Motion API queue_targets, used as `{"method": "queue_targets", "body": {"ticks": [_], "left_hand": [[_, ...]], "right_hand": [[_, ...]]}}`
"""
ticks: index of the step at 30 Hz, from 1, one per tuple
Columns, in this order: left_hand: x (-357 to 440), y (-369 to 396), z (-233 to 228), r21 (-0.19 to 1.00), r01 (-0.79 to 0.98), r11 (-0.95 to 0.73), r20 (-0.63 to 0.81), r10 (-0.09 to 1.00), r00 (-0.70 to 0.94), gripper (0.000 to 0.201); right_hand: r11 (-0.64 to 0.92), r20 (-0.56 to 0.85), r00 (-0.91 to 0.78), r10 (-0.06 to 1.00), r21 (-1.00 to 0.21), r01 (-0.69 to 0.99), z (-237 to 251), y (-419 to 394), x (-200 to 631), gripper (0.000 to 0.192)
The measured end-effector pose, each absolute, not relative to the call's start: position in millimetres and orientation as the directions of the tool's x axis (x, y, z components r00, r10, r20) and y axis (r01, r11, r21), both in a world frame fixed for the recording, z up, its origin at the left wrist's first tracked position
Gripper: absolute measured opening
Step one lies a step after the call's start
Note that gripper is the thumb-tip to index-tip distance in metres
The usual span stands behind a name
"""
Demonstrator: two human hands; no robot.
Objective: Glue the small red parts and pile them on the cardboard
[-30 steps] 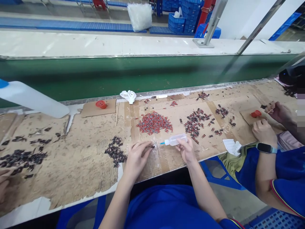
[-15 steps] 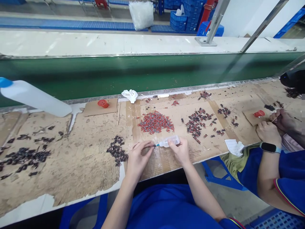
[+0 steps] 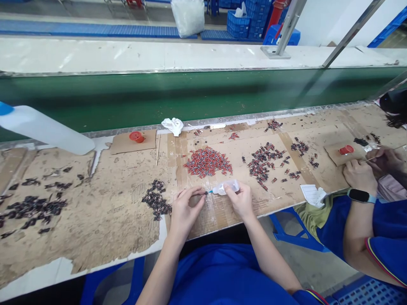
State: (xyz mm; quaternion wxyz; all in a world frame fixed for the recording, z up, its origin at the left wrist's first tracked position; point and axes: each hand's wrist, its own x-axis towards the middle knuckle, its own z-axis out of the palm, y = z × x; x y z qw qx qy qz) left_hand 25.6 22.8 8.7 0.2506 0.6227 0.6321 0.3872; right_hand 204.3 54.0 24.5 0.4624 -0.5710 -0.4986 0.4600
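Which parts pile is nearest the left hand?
The dark pile just left of the left hand; its edge meets the hand's outline in this view. The large red pile lies farther forward, bare cardboard between.

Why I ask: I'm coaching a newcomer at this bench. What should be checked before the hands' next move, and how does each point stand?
1. Translucent plastic squeeze bottle held in the right-hand grip: ok.
2. Small dark piece pinched in the left-hand grip: ok.
3. Thin blue nozzle pointing towards the piece: ok.
4. Nozzle actually touching the piece: cannot tell, too small.
5. Liquid leaving the nozzle: cannot tell.
6. Heap of small red-and-grey cylindrical parts clear of both hands: ok.
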Motion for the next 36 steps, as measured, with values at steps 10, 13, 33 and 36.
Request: {"method": "queue_targets", "body": {"ticks": [10,13,33,36], "left_hand": [[26.6,21.1,7.5,0.797,0.600,-0.075,0.185,0.975,-0.124,0.019],[27.2,20.6,6.4,0.792,0.604,-0.086,0.199,0.972,-0.122,0.019],[28.6,21.1,0.6,0.669,0.705,-0.236,0.382,0.923,-0.053,0.017],[27.2,23.3,-0.5,0.629,0.737,-0.248,0.397,0.917,-0.031,0.014]], "right_hand": [[-0.066,-0.054,0.098,0.994,-0.991,0.117,25.1,54.3,203.9,0.023],[-0.071,-0.061,0.075,0.995,-0.988,0.136,26.9,54.7,203.2,0.024],[-0.063,-0.055,0.228,0.972,-0.998,0.029,27.1,56.3,212.7,0.025],[-0.021,0.023,0.251,0.968,-0.985,0.173,26.6,51.4,222.6,0.028]]}}
